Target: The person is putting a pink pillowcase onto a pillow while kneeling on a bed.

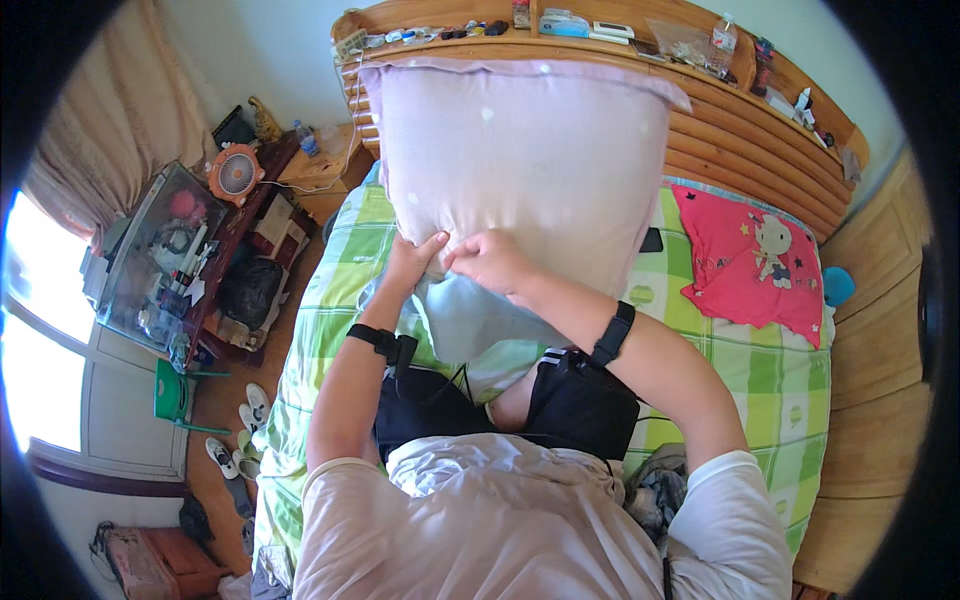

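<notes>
A large pillow in a pale pink pillowcase (pixel 525 150) with white dots stands propped in front of me, its top edge near the headboard. My left hand (pixel 414 262) pinches the case's fabric near the lower left, thumb up. Close beside it, my right hand (pixel 491 261) has its fingers bent onto the same stretch of cloth, its fingertips almost meeting the left thumb. Below both hands a pale blue-grey flap of cloth (pixel 472 315) hangs toward my lap. What lies between the fingertips is too small to make out.
A green checked bedsheet (pixel 757 390) covers the bed. To the right lie a pink printed pillow (pixel 750 262) and a black phone (pixel 652 241). Bottles and small items line the wooden headboard (pixel 750 142). At left are an orange fan (pixel 235 174) and a glass tank (pixel 161 255).
</notes>
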Demonstrator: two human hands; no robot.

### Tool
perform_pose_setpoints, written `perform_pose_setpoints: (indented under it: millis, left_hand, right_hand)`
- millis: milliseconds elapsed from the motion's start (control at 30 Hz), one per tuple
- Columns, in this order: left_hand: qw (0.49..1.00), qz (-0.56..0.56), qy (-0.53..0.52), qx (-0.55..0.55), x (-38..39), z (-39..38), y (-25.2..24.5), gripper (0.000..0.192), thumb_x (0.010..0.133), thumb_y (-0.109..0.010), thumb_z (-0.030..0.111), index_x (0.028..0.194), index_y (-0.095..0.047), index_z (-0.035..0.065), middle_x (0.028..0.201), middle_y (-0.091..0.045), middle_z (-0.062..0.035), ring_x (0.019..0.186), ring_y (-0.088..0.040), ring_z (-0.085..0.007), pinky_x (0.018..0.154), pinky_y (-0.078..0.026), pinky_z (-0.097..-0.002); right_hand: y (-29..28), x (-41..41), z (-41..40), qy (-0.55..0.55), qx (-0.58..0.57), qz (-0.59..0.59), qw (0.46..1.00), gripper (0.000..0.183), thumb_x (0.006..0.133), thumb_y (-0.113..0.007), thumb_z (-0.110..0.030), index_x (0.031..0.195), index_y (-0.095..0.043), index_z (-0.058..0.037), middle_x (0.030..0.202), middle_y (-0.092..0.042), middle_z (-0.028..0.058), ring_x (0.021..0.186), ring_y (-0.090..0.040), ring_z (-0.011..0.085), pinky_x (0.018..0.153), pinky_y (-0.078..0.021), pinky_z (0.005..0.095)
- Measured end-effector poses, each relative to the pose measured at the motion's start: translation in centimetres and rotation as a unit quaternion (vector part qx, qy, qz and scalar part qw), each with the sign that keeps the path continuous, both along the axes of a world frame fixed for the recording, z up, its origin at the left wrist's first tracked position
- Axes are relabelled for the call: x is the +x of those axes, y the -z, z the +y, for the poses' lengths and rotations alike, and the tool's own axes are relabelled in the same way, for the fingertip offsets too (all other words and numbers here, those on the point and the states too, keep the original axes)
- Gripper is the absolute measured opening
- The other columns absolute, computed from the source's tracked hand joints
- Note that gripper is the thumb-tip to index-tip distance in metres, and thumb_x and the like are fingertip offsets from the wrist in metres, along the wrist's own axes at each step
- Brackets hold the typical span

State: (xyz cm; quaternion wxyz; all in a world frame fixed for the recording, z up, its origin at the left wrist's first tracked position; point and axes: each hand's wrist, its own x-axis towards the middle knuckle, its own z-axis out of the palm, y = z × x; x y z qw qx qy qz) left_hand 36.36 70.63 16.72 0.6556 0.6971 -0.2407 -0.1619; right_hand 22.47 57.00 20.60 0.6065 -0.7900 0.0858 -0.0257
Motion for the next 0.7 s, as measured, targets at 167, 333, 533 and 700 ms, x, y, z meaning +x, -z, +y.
perform_pose_setpoints:
  millis: [167, 333, 533, 700]
  left_hand:
    - [0.999, -0.030, 0.004, 0.024, -0.1, -0.2, 0.5, 0.063, 0.078, -0.085, 0.029, 0.122, -0.057, -0.0075, 0.109, -0.068, -0.0152, 0.095, -0.066, -0.0228, 0.084, -0.054, -0.0365]
    - [0.998, -0.017, -0.004, 0.053, 1.2, 1.6, 2.2, 0.066, 0.081, -0.082, 0.028, 0.128, -0.054, -0.0086, 0.114, -0.067, -0.0165, 0.100, -0.065, -0.0241, 0.089, -0.052, -0.0361]
    - [0.996, -0.045, 0.045, 0.060, 0.9, 1.9, 2.6, 0.067, 0.077, -0.084, 0.028, 0.125, -0.056, -0.0095, 0.113, -0.068, -0.0175, 0.101, -0.065, -0.0254, 0.091, -0.052, -0.0377]
    - [0.999, -0.008, 0.045, 0.023, 0.7, 1.8, 3.8, 0.070, 0.077, -0.082, 0.026, 0.130, -0.052, -0.0098, 0.118, -0.066, -0.0185, 0.107, -0.064, -0.0267, 0.093, -0.051, -0.0383]
  right_hand:
    - [-0.8, -2.6, -4.4, 0.033, -0.151, -0.163, 0.974, 0.029, 0.077, -0.076, -0.028, 0.087, -0.069, -0.0024, 0.074, -0.069, 0.0141, 0.069, -0.068, 0.0273, 0.067, -0.0530, 0.0387]
    - [-2.5, -8.2, -10.6, -0.081, -0.324, -0.032, 0.942, 0.035, 0.077, -0.077, -0.036, 0.087, -0.067, -0.0039, 0.073, -0.068, 0.0127, 0.074, -0.068, 0.0298, 0.070, -0.0533, 0.0389]
    - [-1.3, -14.0, -17.7, -0.243, -0.589, 0.101, 0.765, 0.023, 0.069, -0.077, -0.033, 0.079, -0.071, -0.0131, 0.074, -0.069, 0.0090, 0.074, -0.066, 0.0309, 0.061, -0.0474, 0.0417]
    - [3.8, -18.7, -25.8, -0.135, -0.598, 0.126, 0.780, 0.012, 0.077, -0.071, -0.024, 0.075, -0.072, -0.0118, 0.079, -0.067, 0.0088, 0.083, -0.065, 0.0312, 0.074, -0.0503, 0.0407]
